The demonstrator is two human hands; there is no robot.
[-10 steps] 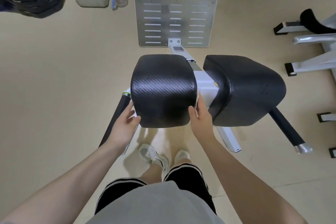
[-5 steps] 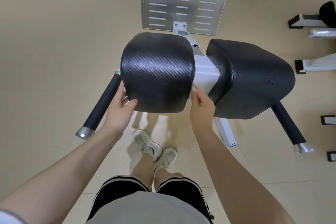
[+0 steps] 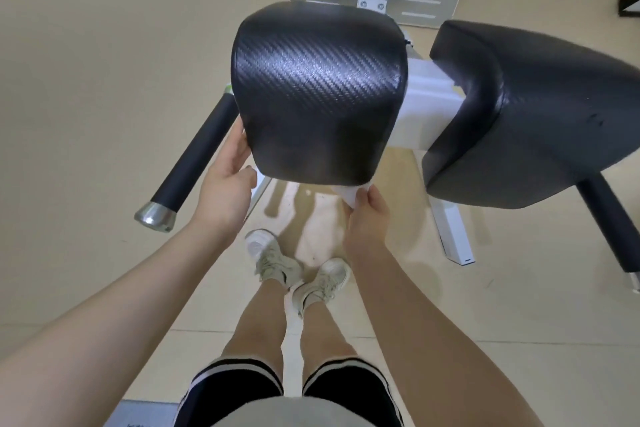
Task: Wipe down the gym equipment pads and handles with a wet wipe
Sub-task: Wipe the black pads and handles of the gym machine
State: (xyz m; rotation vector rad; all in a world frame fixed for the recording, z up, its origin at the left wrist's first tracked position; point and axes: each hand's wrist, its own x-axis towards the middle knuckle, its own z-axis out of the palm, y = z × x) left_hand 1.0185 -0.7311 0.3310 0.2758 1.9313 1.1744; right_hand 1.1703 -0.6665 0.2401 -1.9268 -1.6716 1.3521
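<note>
The right hand [image 3: 367, 218] pinches a white wet wipe [image 3: 349, 196] against the near right corner of the left pad [image 3: 318, 94], while the left hand [image 3: 227, 184] steadies the pad's near left edge with relaxed fingers. The step looks like wiping this pad's near rim. Next comes a sweep along that edge, then the left handle [image 3: 194, 156] and right pad [image 3: 533, 107]. Compared with half a second ago, the wipe sits lower, off the side and under the corner.
</note>
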